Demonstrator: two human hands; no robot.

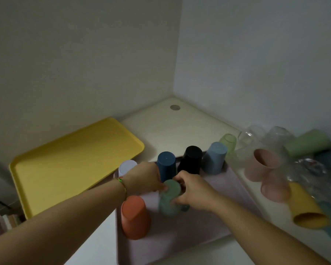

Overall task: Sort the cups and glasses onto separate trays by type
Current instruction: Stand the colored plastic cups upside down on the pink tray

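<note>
A pale pink tray (214, 217) holds upside-down plastic cups: orange (135, 217), white (127, 167), dark blue (166, 163), black (191, 159) and light blue (215, 157). A teal green cup (169, 199), blurred, sits bottom-up on this tray between both hands. My right hand (193, 190) grips its right side. My left hand (143, 176) touches its left side with the fingertips. An empty yellow tray (69, 165) lies to the left.
On the right of the table lies a pile of unsorted items: pink cups (264, 163), green cups (310, 143), a yellow cup (306, 207) on its side and several clear glasses (256, 134). Walls close the corner behind. A striped cloth (4, 221) shows at lower left.
</note>
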